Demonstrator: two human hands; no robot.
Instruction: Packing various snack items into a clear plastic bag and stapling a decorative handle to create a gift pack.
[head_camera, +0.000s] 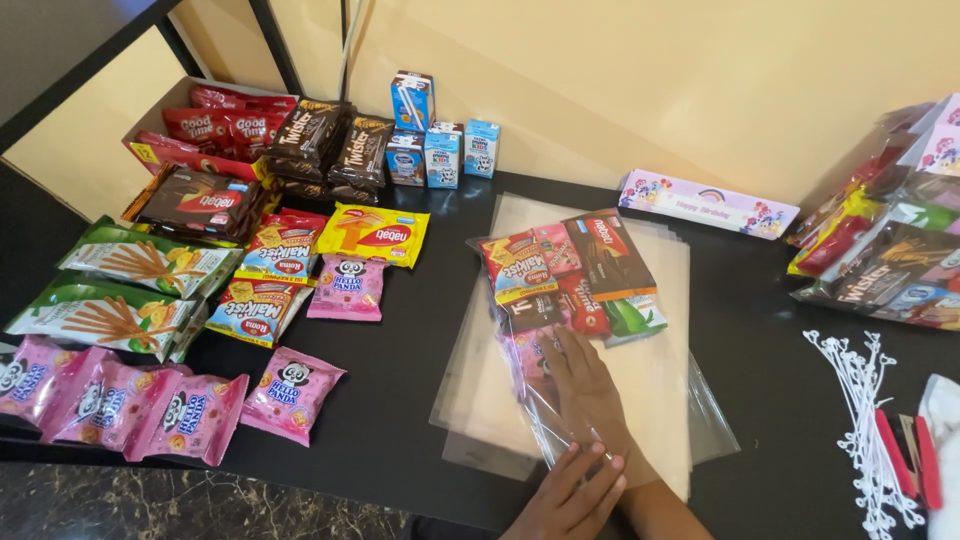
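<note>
On the dark surface (400, 420) a stack of clear plastic bags (660, 360) lies flat near the middle, and the top bag (570, 290) already holds a cluster of snack packets pushed toward its far, closed end. The right hand (585, 390) is slid inside this bag from its near opening, palm down and fingers flat and together, so it grips nothing; it seems to press the packets deeper while keeping the film spread. The left hand (572, 492) rests just at the near mouth of the bag, fingers loosely spread and touching the plastic, apparently to pin the opening so the bag does not slide with the push; it too holds nothing closed. The supplies sit sorted by kind to the left, within reach: pink biscuit pouches (190, 410) nearest, green stick-snack packs (110, 300), a yellow wafer packet (375, 233), dark chocolate packs (330, 140) and small milk cartons (440, 150) at the far wall. To the right lie white twist ties (860, 420) beside a red tool (900, 455), a pastel card topper (710, 203), and filled bags (880, 250) piled at the far right.
</note>
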